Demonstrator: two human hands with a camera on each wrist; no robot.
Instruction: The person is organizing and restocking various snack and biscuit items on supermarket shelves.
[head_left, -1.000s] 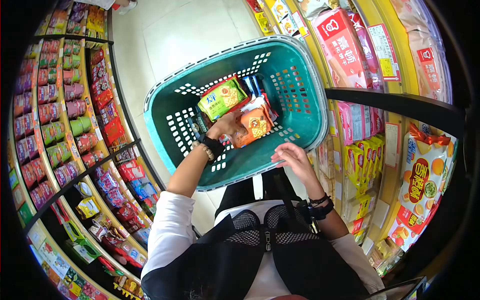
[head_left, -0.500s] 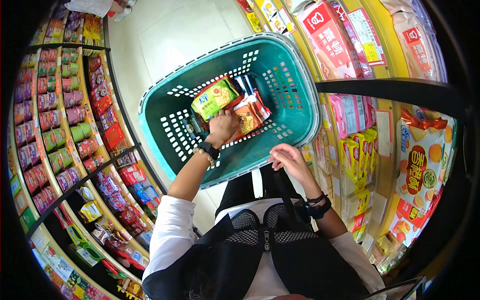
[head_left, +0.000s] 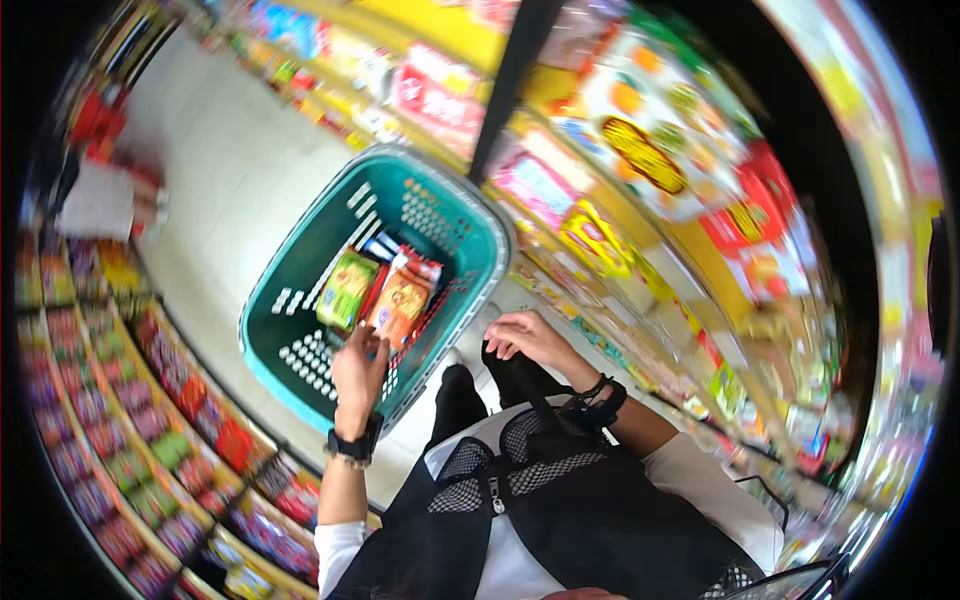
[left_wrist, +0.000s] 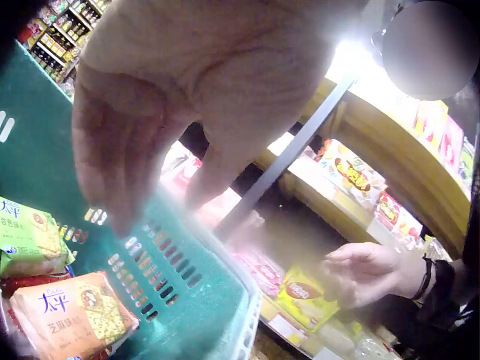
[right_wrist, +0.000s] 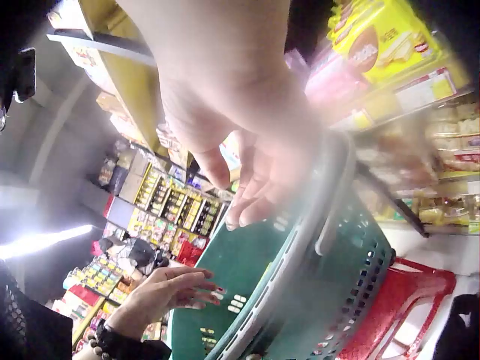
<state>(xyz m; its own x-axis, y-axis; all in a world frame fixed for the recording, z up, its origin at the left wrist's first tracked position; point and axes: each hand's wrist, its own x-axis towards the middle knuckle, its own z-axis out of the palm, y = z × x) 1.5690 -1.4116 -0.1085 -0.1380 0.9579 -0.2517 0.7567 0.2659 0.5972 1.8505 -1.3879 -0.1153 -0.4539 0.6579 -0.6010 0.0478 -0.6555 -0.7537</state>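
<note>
A green plastic shopping basket (head_left: 470, 250) stands in front of the person. Inside it lie a green cracker packet (head_left: 347, 290) and an orange cracker packet (head_left: 402, 300), with other packs partly covered beneath. The left hand (head_left: 358, 372) hovers over the basket's near side, fingertips close to the packets in the head view. In the left wrist view its fingers are extended and hold nothing. Outside the near right rim, the right hand (head_left: 530, 338) hangs with loosely bent fingers, nothing in them.
Snack shelves curve along the left (head_left: 130, 430) and right. Large biscuit bags (head_left: 650, 140) and yellow wafer packs (head_left: 597, 238) fill the right shelf. A person in white (head_left: 95, 200) is up the aisle. Something red (right_wrist: 405, 300) is below the basket.
The left hand has drawn back from among the packets toward the basket's near side. The head view has swung round, and the basket appears lower and further left. The right hand keeps its loose pose.
</note>
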